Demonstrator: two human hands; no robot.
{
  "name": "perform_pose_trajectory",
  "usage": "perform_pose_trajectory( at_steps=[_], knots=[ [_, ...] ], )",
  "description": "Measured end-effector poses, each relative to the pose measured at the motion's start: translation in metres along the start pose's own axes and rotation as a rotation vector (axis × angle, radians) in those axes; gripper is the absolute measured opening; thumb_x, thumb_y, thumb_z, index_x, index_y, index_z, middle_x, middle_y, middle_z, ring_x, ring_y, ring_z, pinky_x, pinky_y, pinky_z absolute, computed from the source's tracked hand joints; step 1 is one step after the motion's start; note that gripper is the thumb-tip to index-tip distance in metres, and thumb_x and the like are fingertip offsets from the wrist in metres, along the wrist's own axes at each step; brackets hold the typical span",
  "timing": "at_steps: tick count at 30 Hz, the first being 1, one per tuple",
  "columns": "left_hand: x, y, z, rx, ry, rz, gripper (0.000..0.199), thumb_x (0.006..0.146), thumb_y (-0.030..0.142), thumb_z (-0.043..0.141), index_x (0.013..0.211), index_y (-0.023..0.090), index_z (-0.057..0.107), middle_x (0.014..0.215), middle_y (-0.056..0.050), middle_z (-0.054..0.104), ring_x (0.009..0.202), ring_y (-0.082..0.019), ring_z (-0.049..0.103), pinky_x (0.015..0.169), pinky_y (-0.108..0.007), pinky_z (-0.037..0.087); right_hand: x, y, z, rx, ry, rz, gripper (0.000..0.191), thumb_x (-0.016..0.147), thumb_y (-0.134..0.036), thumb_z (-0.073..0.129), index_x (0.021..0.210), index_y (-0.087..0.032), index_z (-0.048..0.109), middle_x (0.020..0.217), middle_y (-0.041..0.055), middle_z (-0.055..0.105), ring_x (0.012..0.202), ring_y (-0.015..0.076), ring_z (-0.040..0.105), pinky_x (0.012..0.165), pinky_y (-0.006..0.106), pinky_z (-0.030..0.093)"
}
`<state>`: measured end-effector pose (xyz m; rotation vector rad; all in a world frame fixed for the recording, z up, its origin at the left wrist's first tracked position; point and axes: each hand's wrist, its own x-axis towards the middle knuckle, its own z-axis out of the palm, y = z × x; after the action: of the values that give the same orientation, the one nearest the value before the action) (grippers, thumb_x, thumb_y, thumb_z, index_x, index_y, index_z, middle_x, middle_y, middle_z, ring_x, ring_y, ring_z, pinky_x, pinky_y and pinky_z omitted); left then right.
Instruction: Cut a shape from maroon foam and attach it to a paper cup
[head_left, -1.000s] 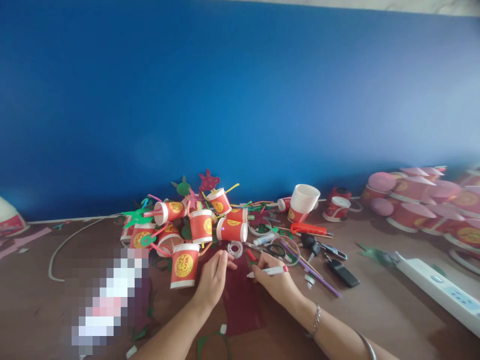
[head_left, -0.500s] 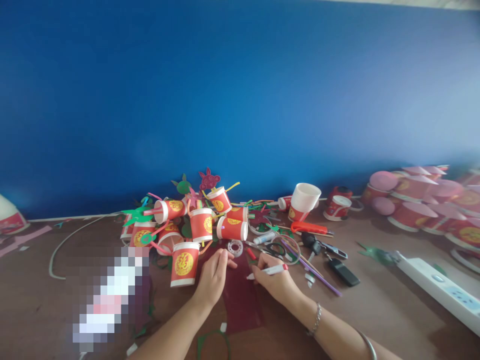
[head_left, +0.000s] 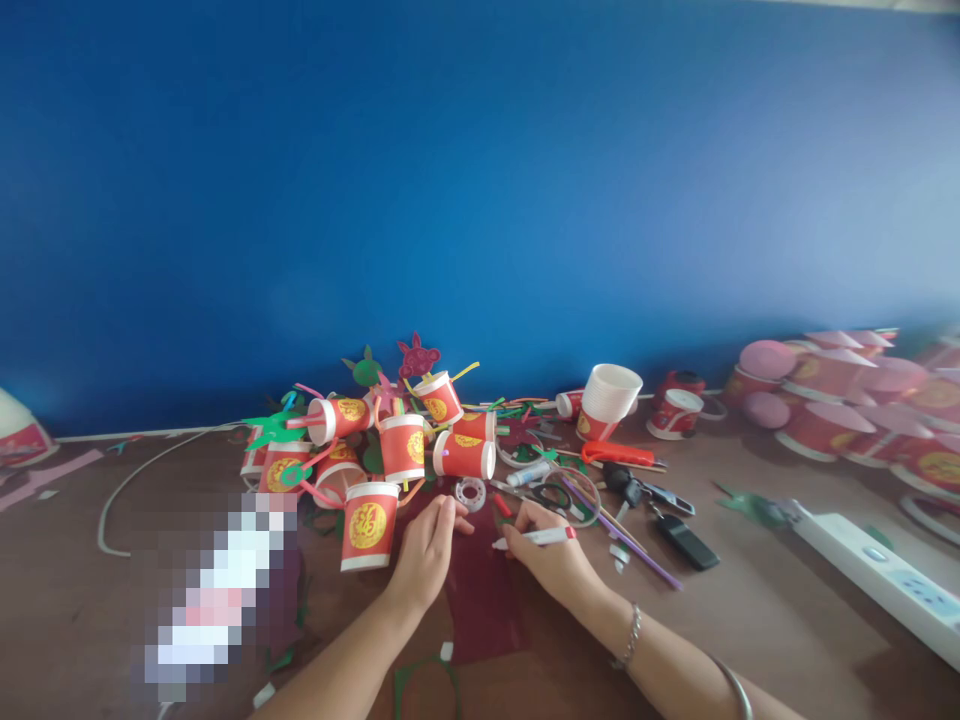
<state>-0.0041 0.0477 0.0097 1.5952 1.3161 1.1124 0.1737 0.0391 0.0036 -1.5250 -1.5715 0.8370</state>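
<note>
A dark red sheet of paper [head_left: 484, 610] lies on the table between my hands. My left hand [head_left: 429, 545] rests along its left edge, fingers stretched out and holding nothing. My right hand [head_left: 551, 560] is closed around a white marker with a red end [head_left: 544, 537], its tip pointing left over the sheet. A small red cap [head_left: 502, 505] lies just beyond the sheet's right side. Past my fingertips sits a roll of clear tape [head_left: 470, 494]. Scissors [head_left: 551, 497] and a glue stick [head_left: 529, 474] are beside it.
Several red paper cups [head_left: 369, 525] with paper cut-outs are heaped behind my left hand. A white cup stack [head_left: 611, 395] stands at the back. To the right are keys with a black fob [head_left: 684, 541] and a white power strip [head_left: 877, 585]. A blue wall [head_left: 480, 200] closes the back.
My right hand and the marker have barely shifted over the red sheet. My left hand stays in the same place, and the surrounding things look unchanged.
</note>
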Motion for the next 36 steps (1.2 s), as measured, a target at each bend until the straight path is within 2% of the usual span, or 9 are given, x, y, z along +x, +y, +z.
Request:
perform_pose_trajectory(
  at_steps=[9,27,36],
  knots=[
    [-0.0002,0.0004,-0.0003,-0.011,-0.001,0.0,0.038,0.092,0.044,0.031,0.081,0.019,0.057,0.076,-0.007,0.072,0.08,-0.023,0.066,0.08,-0.036,0.046,0.0013,0.0024,0.0002,-0.059,0.022,-0.009,0.02,0.072,-0.022,0.052,0.055,-0.021,0.04,0.051,-0.0026,0.054,0.052,0.0123,0.046,0.048,0.021,0.033],
    [-0.0001,0.0005,0.0002,-0.002,-0.009,-0.011,0.037,0.092,0.043,0.031,0.08,0.019,0.057,0.076,-0.007,0.071,0.08,-0.023,0.066,0.08,-0.036,0.045,0.0004,-0.0021,-0.0011,-0.008,-0.045,0.014,0.021,0.074,-0.023,0.052,0.055,-0.021,0.042,0.051,-0.0007,0.061,0.051,0.0126,0.05,0.049,0.021,0.035],
    [-0.001,0.0002,-0.0003,-0.004,-0.009,-0.009,0.037,0.092,0.043,0.031,0.081,0.019,0.057,0.073,-0.006,0.07,0.079,-0.023,0.066,0.08,-0.035,0.046,0.0002,0.0005,0.001,-0.03,-0.03,0.006,0.022,0.074,-0.027,0.054,0.056,-0.02,0.043,0.052,-0.0023,0.054,0.052,0.0117,0.044,0.047,0.021,0.033]
  ],
)
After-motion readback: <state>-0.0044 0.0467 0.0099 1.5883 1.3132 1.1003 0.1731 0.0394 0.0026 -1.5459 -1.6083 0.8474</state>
